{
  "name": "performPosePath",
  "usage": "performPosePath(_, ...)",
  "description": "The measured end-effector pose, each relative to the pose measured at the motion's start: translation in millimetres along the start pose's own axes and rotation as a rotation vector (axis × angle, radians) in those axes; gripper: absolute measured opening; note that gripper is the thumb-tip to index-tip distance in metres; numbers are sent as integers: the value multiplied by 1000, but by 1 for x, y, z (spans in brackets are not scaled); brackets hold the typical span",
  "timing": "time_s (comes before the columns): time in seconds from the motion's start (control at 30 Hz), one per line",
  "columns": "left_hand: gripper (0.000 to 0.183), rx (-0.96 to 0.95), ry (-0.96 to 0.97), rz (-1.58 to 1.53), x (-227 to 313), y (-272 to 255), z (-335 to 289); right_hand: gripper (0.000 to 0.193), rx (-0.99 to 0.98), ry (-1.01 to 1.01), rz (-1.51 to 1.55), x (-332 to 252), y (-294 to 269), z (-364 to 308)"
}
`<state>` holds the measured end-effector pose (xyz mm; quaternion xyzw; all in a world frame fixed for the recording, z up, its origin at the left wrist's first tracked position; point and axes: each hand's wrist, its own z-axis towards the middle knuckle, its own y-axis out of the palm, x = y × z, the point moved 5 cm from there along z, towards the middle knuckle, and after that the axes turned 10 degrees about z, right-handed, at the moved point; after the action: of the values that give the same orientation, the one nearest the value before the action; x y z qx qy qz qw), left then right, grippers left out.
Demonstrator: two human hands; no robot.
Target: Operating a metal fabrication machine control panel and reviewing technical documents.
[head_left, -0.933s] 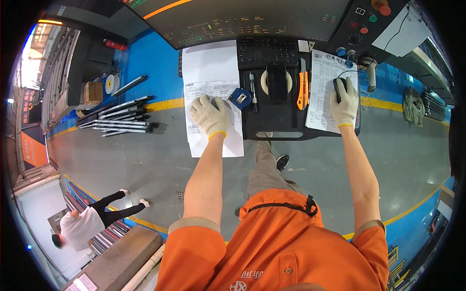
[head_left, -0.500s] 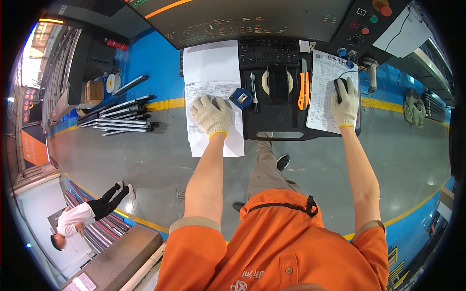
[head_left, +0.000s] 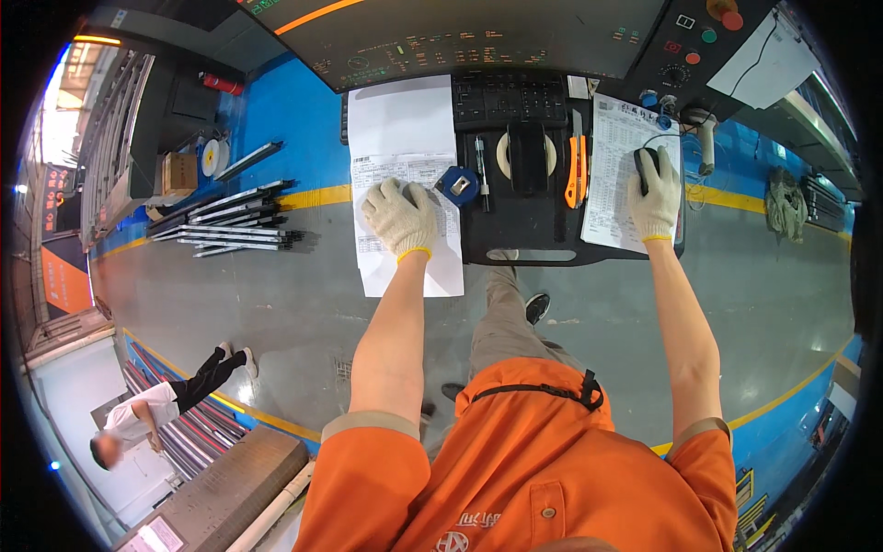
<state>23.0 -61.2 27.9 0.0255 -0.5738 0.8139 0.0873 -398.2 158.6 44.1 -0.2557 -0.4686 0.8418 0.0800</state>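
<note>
My left hand (head_left: 399, 218), in a cream knitted glove with a yellow cuff, rests palm down on printed sheets (head_left: 403, 124). Its fingers lie on the paper with a gap at the thumb, holding nothing. My right hand (head_left: 654, 204), gloved the same way, covers a black computer mouse (head_left: 647, 171) on top of another printed sheet (head_left: 612, 175). Between the hands, on a black tray (head_left: 515, 230), lie a blue tape measure (head_left: 458, 186), a pen (head_left: 483, 175), a roll of tape (head_left: 503, 156) on a black holder, and an orange utility knife (head_left: 576, 170).
Beyond the tray are a black keyboard (head_left: 510, 99) and a large screen (head_left: 460, 41). A control panel with buttons (head_left: 693, 58) and a handheld scanner (head_left: 705, 147) stand at right. Metal profiles (head_left: 230, 221) lie at left. A person (head_left: 147, 412) stands at lower left, near a long box (head_left: 221, 488).
My hands stay in nearly the same places, on the paper and the mouse. The person at lower left has shifted their head and arms slightly.
</note>
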Motion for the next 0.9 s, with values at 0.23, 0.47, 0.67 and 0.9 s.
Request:
performPosePath(0.23,30,32,17,-2,-1,1,-1,46,23,-22,-5,-2,-1,0)
performPosePath(0.47,30,35,15,1,-2,1,-1,49,-6,4,-19,-3,1,0)
performPosePath(0.67,30,13,-5,-10,1,2,0,51,18,2,-5,-1,-1,1)
performPosePath(0.9,30,57,24,32,0,3,-1,53,36,-24,24,-1,-1,1)
